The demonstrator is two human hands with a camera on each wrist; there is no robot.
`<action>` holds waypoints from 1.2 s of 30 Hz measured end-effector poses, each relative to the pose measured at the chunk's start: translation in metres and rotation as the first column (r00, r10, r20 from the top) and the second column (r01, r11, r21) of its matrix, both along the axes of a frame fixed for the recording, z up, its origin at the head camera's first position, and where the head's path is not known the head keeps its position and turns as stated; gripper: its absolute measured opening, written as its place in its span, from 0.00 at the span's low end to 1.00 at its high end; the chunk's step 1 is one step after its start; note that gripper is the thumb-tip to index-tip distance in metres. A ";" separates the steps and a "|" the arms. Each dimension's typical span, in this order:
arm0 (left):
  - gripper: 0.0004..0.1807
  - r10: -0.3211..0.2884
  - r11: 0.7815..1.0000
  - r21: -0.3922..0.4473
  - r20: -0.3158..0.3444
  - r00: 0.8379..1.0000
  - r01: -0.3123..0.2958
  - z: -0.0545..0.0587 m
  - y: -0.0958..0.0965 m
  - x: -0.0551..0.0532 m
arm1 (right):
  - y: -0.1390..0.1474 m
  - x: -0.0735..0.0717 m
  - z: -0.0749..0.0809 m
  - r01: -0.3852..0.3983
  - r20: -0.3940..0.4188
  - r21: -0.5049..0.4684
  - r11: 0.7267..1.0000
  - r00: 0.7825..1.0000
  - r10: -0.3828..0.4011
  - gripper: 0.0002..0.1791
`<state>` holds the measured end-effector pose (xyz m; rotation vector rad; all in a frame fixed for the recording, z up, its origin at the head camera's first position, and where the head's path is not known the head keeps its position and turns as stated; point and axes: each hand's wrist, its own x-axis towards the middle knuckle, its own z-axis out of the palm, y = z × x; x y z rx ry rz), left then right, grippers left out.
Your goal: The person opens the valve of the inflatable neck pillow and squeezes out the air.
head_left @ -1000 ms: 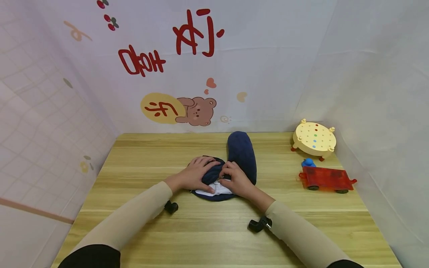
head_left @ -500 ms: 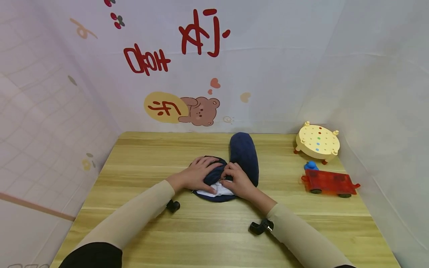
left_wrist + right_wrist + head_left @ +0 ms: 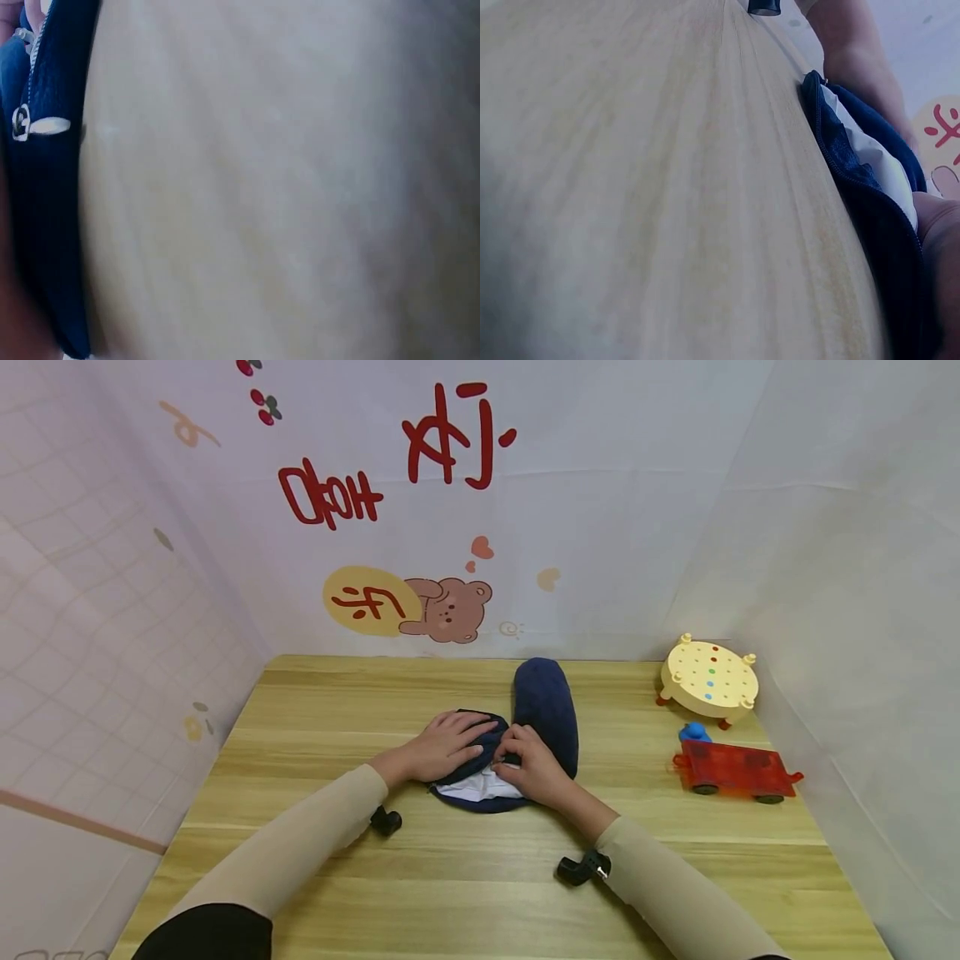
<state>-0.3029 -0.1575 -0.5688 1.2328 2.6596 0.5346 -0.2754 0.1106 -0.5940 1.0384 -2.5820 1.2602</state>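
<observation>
A navy neck pillow [image 3: 545, 702], curved and soft, lies on the table with its zipped cover spread wide at the near part, where white inner fabric [image 3: 480, 785] shows. My left hand [image 3: 442, 747] rests flat over the folded navy cloth on the left, fingers spread. At the opening's right end, my right hand [image 3: 531, 764] pinches the cover's edge between thumb and curled fingers; exactly what sits in the pinch is hidden. A zipper pull [image 3: 22, 124] hangs on the navy edge in the left wrist view. The zipper teeth [image 3: 825, 154] run along the gaping edge in the right wrist view.
On the right stand a red toy wagon [image 3: 738, 770], a small blue toy [image 3: 694, 732] and a cream round pegged toy [image 3: 708, 678] on short legs. Printed white cloth walls [image 3: 600, 527] enclose the wooden table [image 3: 375, 893] at the back and sides.
My left thumb has lifted off the white fabric and moved up onto the navy cloth, baring more white. The right hand keeps its pinch. The head view shifted slightly.
</observation>
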 end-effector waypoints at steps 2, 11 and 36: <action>0.35 0.000 0.999 -0.034 -0.026 1.000 -0.001 -0.001 0.001 0.000 | 0.000 0.000 -0.001 0.001 -0.002 0.000 1.000 1.000 -0.001 0.09; 0.37 -0.005 0.987 -0.158 -0.130 0.991 -0.016 0.003 0.005 0.006 | -0.001 -0.001 0.001 -0.016 -0.036 -0.010 1.000 0.999 0.016 0.09; 0.39 0.050 0.988 -0.145 -0.074 0.996 -0.060 0.007 0.010 0.004 | 0.009 -0.003 0.000 -0.039 0.015 -0.075 0.996 0.999 0.040 0.03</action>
